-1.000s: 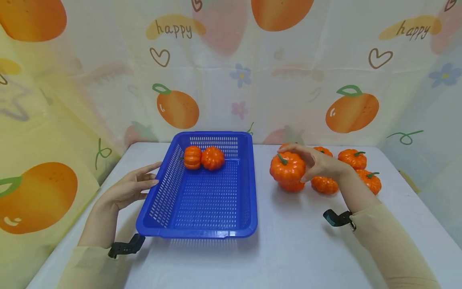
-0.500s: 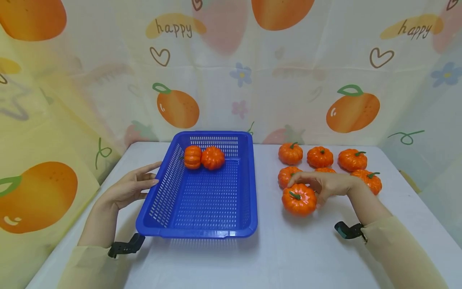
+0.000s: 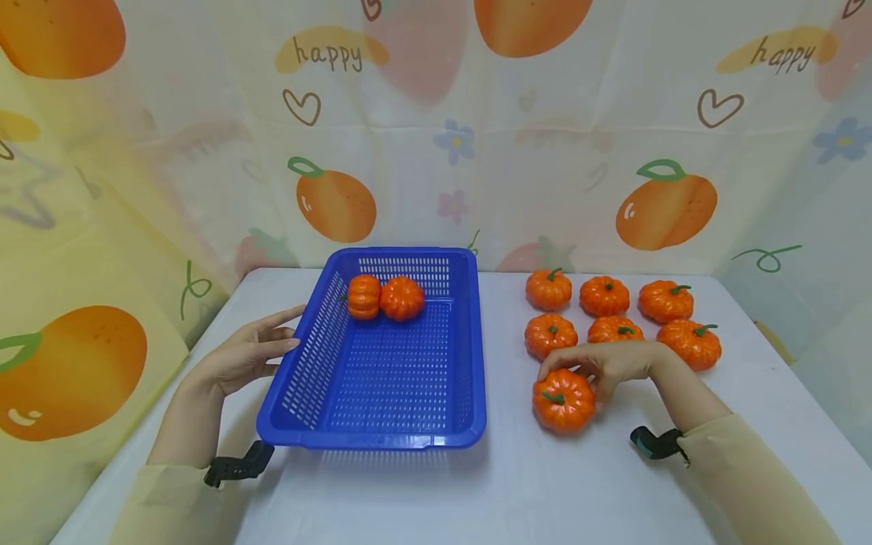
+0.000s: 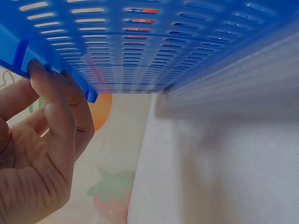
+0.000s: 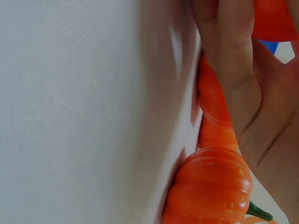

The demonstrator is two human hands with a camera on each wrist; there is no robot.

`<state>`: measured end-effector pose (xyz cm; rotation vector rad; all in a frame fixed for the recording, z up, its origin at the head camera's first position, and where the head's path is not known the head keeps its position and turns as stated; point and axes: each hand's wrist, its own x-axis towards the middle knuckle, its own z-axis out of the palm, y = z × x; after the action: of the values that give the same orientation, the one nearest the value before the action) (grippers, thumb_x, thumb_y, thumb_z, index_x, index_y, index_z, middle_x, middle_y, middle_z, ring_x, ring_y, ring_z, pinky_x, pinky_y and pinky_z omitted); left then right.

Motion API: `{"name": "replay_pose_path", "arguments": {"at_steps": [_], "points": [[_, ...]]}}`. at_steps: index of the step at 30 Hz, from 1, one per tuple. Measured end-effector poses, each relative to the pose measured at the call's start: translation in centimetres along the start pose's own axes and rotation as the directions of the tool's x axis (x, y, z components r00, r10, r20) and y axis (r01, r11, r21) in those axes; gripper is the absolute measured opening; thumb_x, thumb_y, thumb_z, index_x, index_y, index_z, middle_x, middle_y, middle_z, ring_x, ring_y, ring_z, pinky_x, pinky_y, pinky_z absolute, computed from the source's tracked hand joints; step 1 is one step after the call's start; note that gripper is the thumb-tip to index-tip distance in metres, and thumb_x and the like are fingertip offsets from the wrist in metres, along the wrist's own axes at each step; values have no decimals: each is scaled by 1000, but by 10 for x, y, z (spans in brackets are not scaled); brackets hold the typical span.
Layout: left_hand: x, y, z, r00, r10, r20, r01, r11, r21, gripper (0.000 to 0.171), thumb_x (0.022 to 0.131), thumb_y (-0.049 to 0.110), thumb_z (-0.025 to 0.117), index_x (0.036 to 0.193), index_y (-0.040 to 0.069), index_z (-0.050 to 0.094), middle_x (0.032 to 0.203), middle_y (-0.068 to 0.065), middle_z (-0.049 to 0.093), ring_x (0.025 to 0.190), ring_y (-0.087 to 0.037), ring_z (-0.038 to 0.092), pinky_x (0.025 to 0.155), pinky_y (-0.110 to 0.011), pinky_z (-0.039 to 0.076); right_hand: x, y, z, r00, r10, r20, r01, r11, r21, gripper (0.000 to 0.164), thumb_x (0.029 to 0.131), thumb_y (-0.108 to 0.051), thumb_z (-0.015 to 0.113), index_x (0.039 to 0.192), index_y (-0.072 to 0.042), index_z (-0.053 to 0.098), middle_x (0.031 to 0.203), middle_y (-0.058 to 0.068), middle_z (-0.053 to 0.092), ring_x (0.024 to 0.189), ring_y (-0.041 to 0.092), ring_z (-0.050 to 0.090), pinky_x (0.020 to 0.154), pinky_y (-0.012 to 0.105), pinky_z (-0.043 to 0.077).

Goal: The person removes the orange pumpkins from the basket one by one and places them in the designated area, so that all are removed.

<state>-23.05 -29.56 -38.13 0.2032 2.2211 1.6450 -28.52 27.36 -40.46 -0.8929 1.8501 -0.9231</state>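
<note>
My right hand (image 3: 616,363) holds a small shiny orange pumpkin (image 3: 564,401) with a green stem, fingers on its far side and thumb on its right. The pumpkin is low at the table, the nearest of the right-hand group. In the right wrist view, part of this pumpkin (image 5: 275,21) shows beyond the fingers. My left hand (image 3: 248,352) is at the left side of a blue plastic basket (image 3: 371,439), its loosely bent fingertips right at the rim. The left wrist view shows these fingers (image 4: 56,102) just under the basket's edge. Two pumpkins (image 3: 402,298) lie in the basket's far left part.
Behind the right hand, several more pumpkins (image 3: 550,335) stand in two rows on the white table (image 3: 518,484). One pumpkin (image 5: 210,186) is close below the right hand in its wrist view. A printed fabric curtain (image 3: 531,189) hangs along the table's back edge.
My right hand has brought the held pumpkin from over the left of the group down and toward me, uncovering the rows behind. The left hand and basket have stayed still.
</note>
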Motion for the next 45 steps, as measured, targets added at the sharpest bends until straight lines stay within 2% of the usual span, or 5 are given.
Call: {"name": "replay_pose_path", "arguments": {"at_steps": [10, 22, 36, 41, 45], "points": [[0, 0, 0, 1000, -1, 6, 1, 1000, 2, 72, 102, 20, 53, 159, 10, 11, 102, 8, 62, 92, -9, 64, 85, -34, 56, -7, -5, 1, 995, 92, -32, -92, 996, -17, 84, 70, 11, 61, 145, -23, 48, 152, 0, 46, 141, 34, 40, 99, 37, 52], [0, 1, 0, 1000, 6, 18, -6, 1000, -1, 71, 102, 18, 52, 159, 8, 11, 103, 8, 63, 92, -9, 64, 86, -35, 55, -17, -5, -5, 998, 43, -45, -44, 999, -10, 77, 76, 7, 63, 148, -17, 45, 147, -1, 50, 120, 27, 52, 79, 33, 59], [0, -1, 0, 1000, 1, 18, -1, 1000, -1, 72, 102, 19, 53, 160, 10, 10, 104, 8, 63, 93, -9, 64, 86, -34, 56, -28, -2, -11, 996, -34, -83, 34, 999, -1, 64, 85, -4, 67, 145, -2, 46, 146, 12, 51, 123, 30, 58, 99, 38, 52], [1, -1, -1, 1000, -8, 12, 7, 1000, 7, 72, 102, 20, 53, 160, 11, 11, 104, 7, 62, 94, -10, 64, 87, -35, 55, -34, -15, -13, 992, 19, -125, -21, 1000, -13, 58, 87, -6, 69, 142, -7, 51, 145, 18, 51, 123, 31, 59, 102, 46, 48], [1, -1, -2, 1000, -10, 7, 10, 1000, 14, 73, 102, 20, 53, 160, 11, 11, 104, 7, 62, 93, -10, 64, 86, -34, 56, -33, -32, -19, 988, 53, -148, -62, 996, -58, 53, 88, -6, 68, 139, -8, 54, 142, 20, 53, 121, 32, 59, 94, 37, 53]]}}
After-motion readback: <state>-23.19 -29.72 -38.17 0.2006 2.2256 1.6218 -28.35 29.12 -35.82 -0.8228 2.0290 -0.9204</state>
